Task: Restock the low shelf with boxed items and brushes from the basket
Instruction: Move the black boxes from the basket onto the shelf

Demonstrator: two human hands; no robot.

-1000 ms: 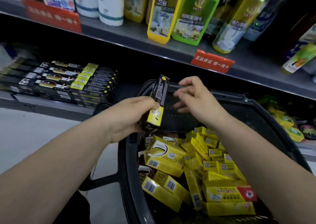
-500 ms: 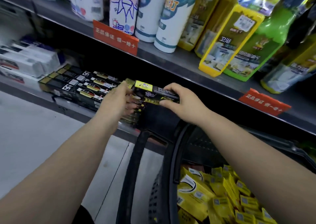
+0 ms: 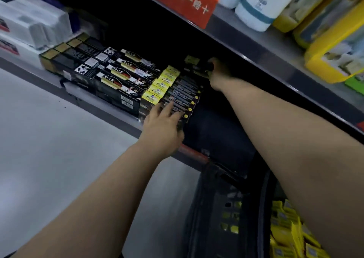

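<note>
**Sliding a boxed item onto the back of the low shelf row**

The right hand (image 3: 215, 71) is reaching deep under the upper shelf, gripping a black and yellow box (image 3: 194, 64) at the far end of a row of matching boxes (image 3: 173, 92) on the low shelf (image 3: 110, 112). The left hand (image 3: 163, 123) is lying with fingers spread on the front boxes, steadying them. The black basket (image 3: 226, 208) below is holding many yellow boxes (image 3: 289, 230). The back is dark, so the box could be landing crooked or nudging the row forward off the shelf edge
</note>
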